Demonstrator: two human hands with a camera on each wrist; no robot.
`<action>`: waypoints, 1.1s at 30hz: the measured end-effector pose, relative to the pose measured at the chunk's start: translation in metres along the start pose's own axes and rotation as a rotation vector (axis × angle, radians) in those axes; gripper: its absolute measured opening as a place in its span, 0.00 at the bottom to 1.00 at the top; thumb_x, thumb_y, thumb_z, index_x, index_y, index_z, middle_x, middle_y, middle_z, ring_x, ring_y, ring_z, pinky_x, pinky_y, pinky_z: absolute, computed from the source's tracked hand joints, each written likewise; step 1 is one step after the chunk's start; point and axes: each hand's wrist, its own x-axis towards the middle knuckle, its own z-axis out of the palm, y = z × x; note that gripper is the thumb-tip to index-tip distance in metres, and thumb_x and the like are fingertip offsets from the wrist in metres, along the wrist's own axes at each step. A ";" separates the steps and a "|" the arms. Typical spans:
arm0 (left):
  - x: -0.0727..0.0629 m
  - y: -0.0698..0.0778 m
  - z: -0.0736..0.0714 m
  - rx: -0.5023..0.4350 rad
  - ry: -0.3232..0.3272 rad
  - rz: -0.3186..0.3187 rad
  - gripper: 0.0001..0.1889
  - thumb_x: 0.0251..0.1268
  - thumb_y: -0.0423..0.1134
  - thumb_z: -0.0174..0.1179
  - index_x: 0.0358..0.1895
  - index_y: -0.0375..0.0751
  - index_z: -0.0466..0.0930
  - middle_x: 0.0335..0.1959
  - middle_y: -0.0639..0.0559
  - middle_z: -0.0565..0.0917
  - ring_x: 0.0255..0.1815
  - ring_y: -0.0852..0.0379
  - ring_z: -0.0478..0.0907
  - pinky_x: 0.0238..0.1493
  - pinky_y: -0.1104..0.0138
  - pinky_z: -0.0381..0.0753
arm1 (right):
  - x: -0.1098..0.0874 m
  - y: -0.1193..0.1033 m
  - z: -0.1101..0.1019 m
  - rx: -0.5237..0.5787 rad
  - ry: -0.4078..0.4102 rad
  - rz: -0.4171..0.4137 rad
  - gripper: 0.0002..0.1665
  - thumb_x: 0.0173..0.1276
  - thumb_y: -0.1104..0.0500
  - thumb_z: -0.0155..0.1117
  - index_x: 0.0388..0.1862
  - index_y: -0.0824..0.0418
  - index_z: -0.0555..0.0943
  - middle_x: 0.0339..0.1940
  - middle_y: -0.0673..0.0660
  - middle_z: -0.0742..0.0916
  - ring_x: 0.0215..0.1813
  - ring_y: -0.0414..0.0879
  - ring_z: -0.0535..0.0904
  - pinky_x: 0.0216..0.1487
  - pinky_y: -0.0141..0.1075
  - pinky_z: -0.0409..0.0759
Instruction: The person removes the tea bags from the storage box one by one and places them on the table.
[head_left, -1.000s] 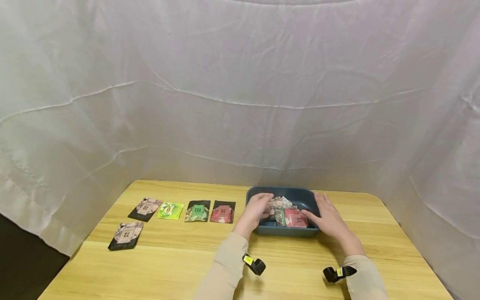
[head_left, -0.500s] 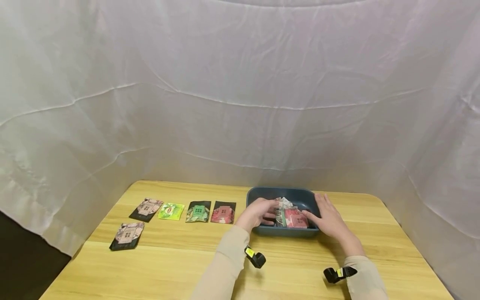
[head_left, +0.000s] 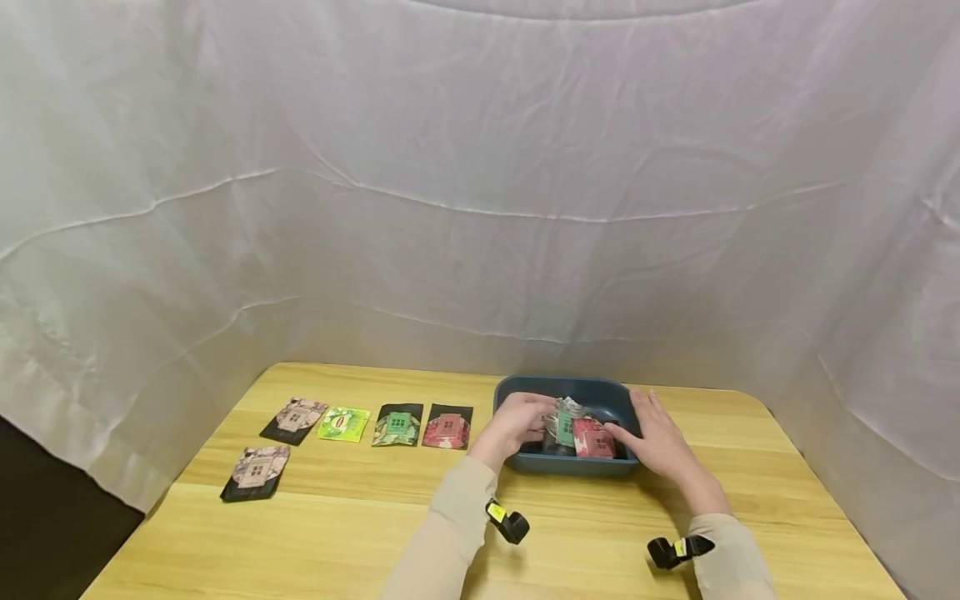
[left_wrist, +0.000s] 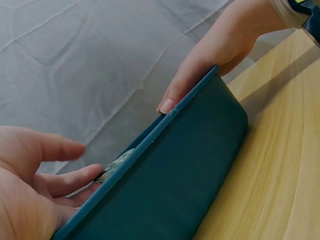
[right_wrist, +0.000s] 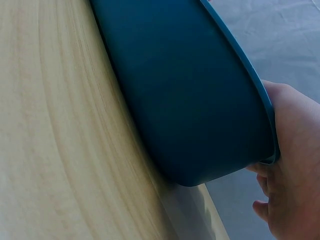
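1. Left hand (head_left: pixel 514 423), fingers parted, is reaching the green sachet (head_left: pixel 565 428) inside the tray (head_left: pixel 576 467); loose contact is risking slipping;
2. Right hand (head_left: pixel 663 442) is gripping the tray, near the table's (head_left: pixel 315 542) far edge; uneven pressing is risking tipping.

You get soft, even light across the curtain (head_left: pixel 480 275), faint shadows on the table (head_left: pixel 322 537) by your sleeves (head_left: pixel 450 521), and a dimmer right wrist view where the tub (right_wrist: pixel 185 95) looks dark.

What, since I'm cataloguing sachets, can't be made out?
Head: lettering on the yellow-green sachet, too small.
Left wrist: most contents of the blue box, hidden by its wall; part of the left hand, cut off by the edge.
Right wrist: its contents, behind that wall.
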 end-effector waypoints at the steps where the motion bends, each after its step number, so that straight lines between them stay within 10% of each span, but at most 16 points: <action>1: -0.001 0.000 0.000 0.009 0.010 0.014 0.18 0.70 0.32 0.53 0.61 0.32 0.76 0.32 0.52 0.80 0.27 0.61 0.75 0.40 0.64 0.82 | 0.000 0.000 0.000 0.003 -0.002 0.002 0.57 0.69 0.33 0.53 0.78 0.70 0.46 0.78 0.72 0.54 0.79 0.69 0.42 0.73 0.68 0.46; 4: -0.003 0.001 -0.001 0.029 0.053 0.062 0.19 0.65 0.26 0.53 0.59 0.33 0.78 0.29 0.52 0.77 0.21 0.61 0.64 0.28 0.68 0.74 | 0.001 0.001 0.001 0.011 -0.007 0.003 0.57 0.69 0.33 0.53 0.78 0.70 0.45 0.78 0.73 0.53 0.79 0.70 0.41 0.72 0.69 0.45; 19: -0.023 0.015 -0.025 0.106 0.175 0.179 0.26 0.54 0.16 0.53 0.58 0.32 0.79 0.60 0.36 0.77 0.30 0.59 0.76 0.29 0.69 0.80 | 0.001 0.001 0.000 0.002 -0.001 -0.006 0.56 0.69 0.34 0.54 0.77 0.71 0.47 0.78 0.73 0.54 0.79 0.69 0.42 0.73 0.67 0.45; 26: -0.041 0.021 -0.055 0.089 0.185 0.191 0.27 0.56 0.18 0.53 0.63 0.32 0.74 0.65 0.35 0.72 0.31 0.59 0.77 0.35 0.67 0.82 | 0.000 0.001 0.000 0.004 -0.008 0.005 0.57 0.69 0.34 0.54 0.78 0.71 0.46 0.78 0.73 0.53 0.79 0.69 0.42 0.73 0.67 0.45; 33: -0.065 0.022 -0.098 0.069 0.254 0.187 0.28 0.57 0.20 0.54 0.64 0.36 0.74 0.65 0.37 0.73 0.17 0.62 0.64 0.20 0.72 0.67 | 0.000 0.000 -0.001 0.006 -0.009 0.009 0.57 0.69 0.33 0.53 0.78 0.70 0.46 0.78 0.72 0.54 0.79 0.69 0.42 0.73 0.68 0.45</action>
